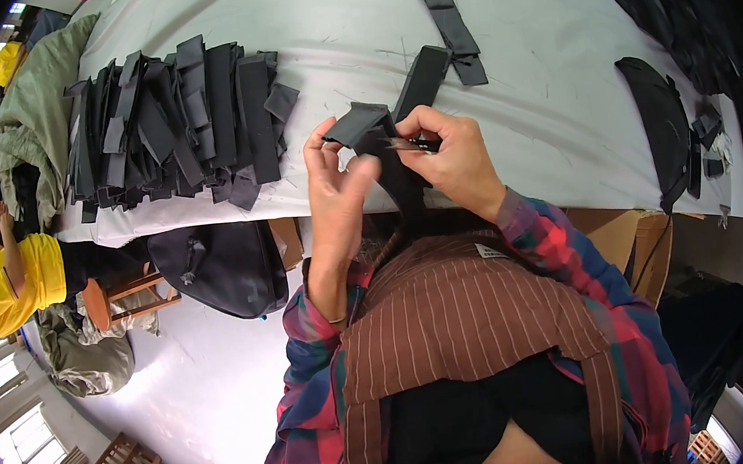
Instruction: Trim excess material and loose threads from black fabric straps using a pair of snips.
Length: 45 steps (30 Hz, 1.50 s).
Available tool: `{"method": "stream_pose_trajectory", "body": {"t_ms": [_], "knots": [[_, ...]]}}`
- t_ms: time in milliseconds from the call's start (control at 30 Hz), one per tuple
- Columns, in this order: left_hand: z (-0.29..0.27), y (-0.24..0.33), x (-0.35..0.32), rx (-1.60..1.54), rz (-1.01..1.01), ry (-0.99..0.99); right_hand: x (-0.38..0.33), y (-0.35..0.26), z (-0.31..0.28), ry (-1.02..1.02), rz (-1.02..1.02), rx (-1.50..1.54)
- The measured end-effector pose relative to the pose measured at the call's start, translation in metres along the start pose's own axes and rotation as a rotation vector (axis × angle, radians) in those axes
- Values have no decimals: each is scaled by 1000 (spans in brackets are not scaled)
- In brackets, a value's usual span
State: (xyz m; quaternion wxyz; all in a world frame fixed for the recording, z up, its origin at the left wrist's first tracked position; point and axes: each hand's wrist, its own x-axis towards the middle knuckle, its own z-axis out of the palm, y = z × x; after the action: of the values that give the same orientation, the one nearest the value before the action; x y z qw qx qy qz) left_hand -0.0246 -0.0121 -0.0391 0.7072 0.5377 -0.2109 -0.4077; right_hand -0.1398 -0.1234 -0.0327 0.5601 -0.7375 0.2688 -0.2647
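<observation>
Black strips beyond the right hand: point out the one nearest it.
The strip just beyond the right hand; the others there lie farther up the table.

Count at frame centre: two hands, one left hand [336, 186] and one right hand [455, 156]; one small metal-tipped tool [417, 144]; at least one black strip [357, 124]. Top centre: at least two loose strips [450, 23]. Upper left: one overlapping pile of strips [259, 121], over ten, exact number indeterminable. Right: one curved black piece [654, 113]. Left: one wooden stool [100, 306], one black bag [234, 275].
</observation>
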Motion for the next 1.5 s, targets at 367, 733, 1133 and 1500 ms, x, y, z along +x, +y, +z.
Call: {"method": "stream_pose_trajectory", "body": {"t_ms": [367,733,1133,1500], "knots": [[-7,-19,4,5,27,91,-5,10,0,-122,35,-34],[-13,-21,14,58,-132,-67,-8,42,-6,-46,123,-194],[-2,-39,30,202,-147,-134,-12,42,-44,-102,-225,-696],[-3,-42,30,217,-164,-135,-6,53,-45,-227,-309,-879]]}}
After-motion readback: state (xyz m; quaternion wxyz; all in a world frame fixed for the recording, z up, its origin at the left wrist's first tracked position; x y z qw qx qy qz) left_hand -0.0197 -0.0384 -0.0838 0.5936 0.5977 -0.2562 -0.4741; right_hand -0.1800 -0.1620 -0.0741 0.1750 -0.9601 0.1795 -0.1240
